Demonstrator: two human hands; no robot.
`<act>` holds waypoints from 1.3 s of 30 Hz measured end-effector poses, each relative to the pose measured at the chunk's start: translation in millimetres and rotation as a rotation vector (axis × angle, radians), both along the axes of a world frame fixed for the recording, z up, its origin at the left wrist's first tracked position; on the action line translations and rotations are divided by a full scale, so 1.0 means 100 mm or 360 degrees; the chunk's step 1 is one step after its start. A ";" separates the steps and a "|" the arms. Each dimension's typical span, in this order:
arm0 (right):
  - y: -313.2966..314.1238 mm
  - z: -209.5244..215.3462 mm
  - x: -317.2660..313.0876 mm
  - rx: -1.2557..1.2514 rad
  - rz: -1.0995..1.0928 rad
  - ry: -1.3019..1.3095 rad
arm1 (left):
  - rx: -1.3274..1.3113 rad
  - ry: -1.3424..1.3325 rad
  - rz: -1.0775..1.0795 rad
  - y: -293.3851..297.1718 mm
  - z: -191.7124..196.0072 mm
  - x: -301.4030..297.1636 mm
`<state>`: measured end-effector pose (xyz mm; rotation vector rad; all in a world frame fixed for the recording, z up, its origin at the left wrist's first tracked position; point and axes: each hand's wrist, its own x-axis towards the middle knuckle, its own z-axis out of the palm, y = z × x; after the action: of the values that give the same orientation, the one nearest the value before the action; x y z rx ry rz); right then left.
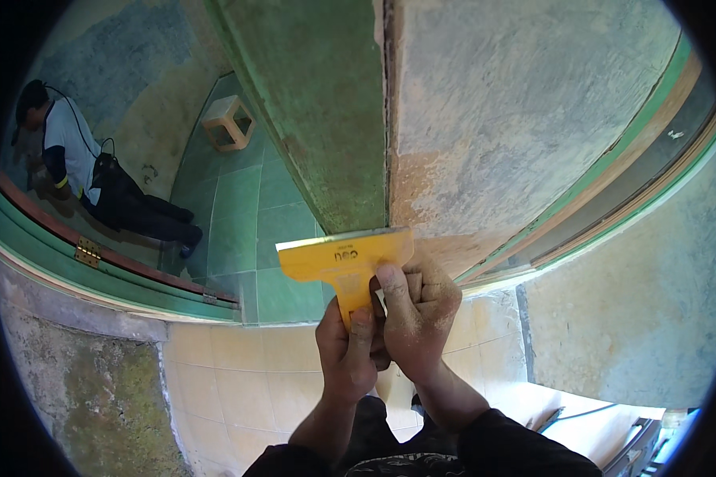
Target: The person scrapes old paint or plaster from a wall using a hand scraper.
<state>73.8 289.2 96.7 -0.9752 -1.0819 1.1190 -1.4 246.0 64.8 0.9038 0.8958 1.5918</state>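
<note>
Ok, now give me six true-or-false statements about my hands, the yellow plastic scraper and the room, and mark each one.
1. Your bare left hand holds the yellow plastic scraper. True.
2. One of your hands hangs free. False: your bare right hand holds the scraper too.
3. The scraper's broad edge faces your body. False: it faces away, toward the worn green upright panel.
4. A beige open-sided stool stands on the green tiled floor. True.
5. Someone sits on that stool. False: the other person in a white top and dark trousers is apart from it.
6. A brass-coloured metal hinge shows at left. True.
</note>
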 end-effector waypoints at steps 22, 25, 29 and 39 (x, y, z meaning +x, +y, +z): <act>0.12 -0.10 0.07 0.0168 -0.0016 -0.0003 | -0.0059 0.0067 0.0016 0.11 0.07 0.06; 0.05 -0.06 0.05 0.0117 -0.0005 -0.0017 | -0.0101 0.0053 0.0025 0.05 0.05 0.05; 0.12 0.13 0.07 0.0144 -0.0053 0.0041 | 0.0036 0.0012 -0.0072 0.16 0.29 0.06; 0.05 0.31 0.08 0.0115 -0.0069 0.0047 | 0.0022 0.0081 0.0060 0.09 0.40 0.12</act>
<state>81.7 294.2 127.3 -0.9188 -1.0653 1.0491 10.3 254.6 104.4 0.9461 0.9435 1.6148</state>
